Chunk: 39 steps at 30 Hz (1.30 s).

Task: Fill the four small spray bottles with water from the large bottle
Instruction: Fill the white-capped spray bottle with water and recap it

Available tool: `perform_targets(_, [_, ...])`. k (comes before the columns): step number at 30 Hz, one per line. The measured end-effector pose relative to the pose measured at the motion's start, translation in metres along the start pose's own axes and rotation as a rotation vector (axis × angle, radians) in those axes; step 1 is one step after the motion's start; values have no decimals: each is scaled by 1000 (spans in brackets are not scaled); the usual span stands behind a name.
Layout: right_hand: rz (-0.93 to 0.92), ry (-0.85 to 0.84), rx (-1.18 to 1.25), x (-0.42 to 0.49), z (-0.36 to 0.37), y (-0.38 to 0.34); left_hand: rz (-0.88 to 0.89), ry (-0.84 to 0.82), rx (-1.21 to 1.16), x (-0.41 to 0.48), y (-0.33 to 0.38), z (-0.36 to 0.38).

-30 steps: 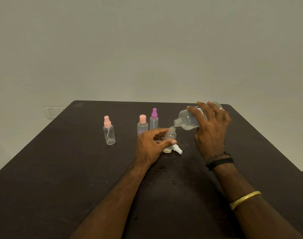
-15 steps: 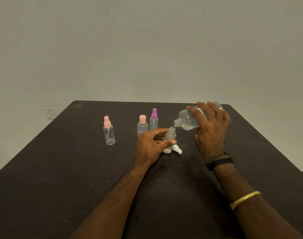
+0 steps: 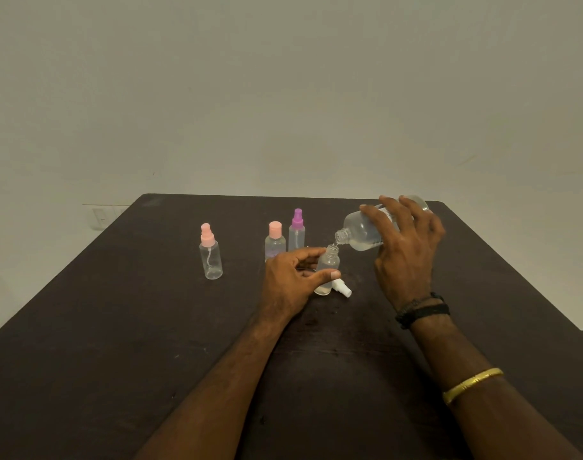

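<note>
**Pouring into one open bottle, three capped ones waiting**

Nearest us, our left hand (image 3: 291, 280) curls around the uncapped small bottle (image 3: 327, 270), thumb and fingers steadying it upright on the dark table (image 3: 117, 343). Its white spray cap (image 3: 341, 288) lies on the table just beside its base. A little water shows at the bottom of this bottle, so we judge the fill has only begun.

Just beyond, our right hand (image 3: 404, 257) grips the large bottle (image 3: 363, 234), tipped nearly level with its mouth right above the small bottle's neck; some water remains inside it.

Further back stand the other three, all capped: a pink-capped bottle (image 3: 275, 242) and a purple-topped bottle (image 3: 297, 230) close together behind our left hand, and a pink spray bottle (image 3: 210, 257) well apart to the left, looking empty. Whether the middle pair hold water we cannot tell. At least one bottle seems left to fill.
</note>
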State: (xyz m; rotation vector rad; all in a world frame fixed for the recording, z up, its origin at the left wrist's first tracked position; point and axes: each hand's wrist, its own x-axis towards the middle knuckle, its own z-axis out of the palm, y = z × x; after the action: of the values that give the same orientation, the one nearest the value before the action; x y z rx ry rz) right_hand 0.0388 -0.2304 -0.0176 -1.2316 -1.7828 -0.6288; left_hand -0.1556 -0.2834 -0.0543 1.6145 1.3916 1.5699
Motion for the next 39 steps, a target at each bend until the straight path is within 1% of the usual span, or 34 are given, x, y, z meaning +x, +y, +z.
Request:
perform_targets(16, [-12,-6,32,-7,4,-1,13,16,32,1,-1,0])
perform_targets(22, [10,-66,122,-7,1,-5,32,52,8,-1,8,-2])
perform_targets(24, [53,-131,178,-6,4,-5,31,77,-1,0,8,-2])
perform_targets(26, [113,-175,293,-3,6,-4,21,99,-10,2,7,-2])
perform_targets(28, [189,-177,437,-1,6,-5,7,115,-15,3,5,-2])
perform_targets(31, [328,-188,560,-1,1,-11,-4,125,-2,3,4,-3])
perform_targets(34, [415,-254,602,-5,0,-13,-8,128,26,4,4,-3])
perform_targets(39, [462,-331,593,-9,2,-13,-17,125,31,3,4,-4])
